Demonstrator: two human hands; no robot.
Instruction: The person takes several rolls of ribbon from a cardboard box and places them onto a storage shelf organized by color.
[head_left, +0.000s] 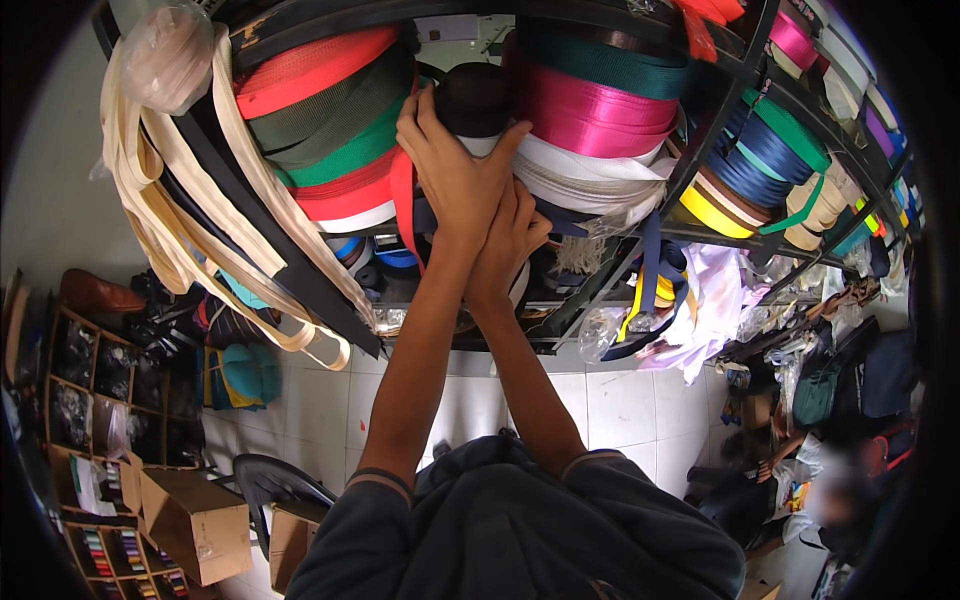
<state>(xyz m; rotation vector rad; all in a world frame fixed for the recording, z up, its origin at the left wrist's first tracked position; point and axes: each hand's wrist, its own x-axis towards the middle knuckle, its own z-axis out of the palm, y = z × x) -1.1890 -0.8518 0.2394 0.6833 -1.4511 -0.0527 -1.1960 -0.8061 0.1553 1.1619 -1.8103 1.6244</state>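
My left hand [462,185] reaches into a shelf. Its fingers and thumb are spread around a black roll of webbing [474,92] with a pale layer beneath it. Lower down, my right hand [512,245] is partly covered by my left wrist. Its fingers are curled, and whatever they grip is hidden. To the left stands a stack of ribbon rolls [325,110] in red, dark green, green and white, with a loose red strap [403,205] hanging beside my left wrist. On the right are rolls of pink ribbon [600,115], dark teal above and white below.
Cream straps [160,200] drape over the shelf's left end. Blue and yellow rolls [745,180] sit farther right. Under the shelf hang a navy strap [650,260] and pale cloth [700,300]. Cardboard boxes [195,520] and a black chair [275,480] stand lower left; a person sits lower right.
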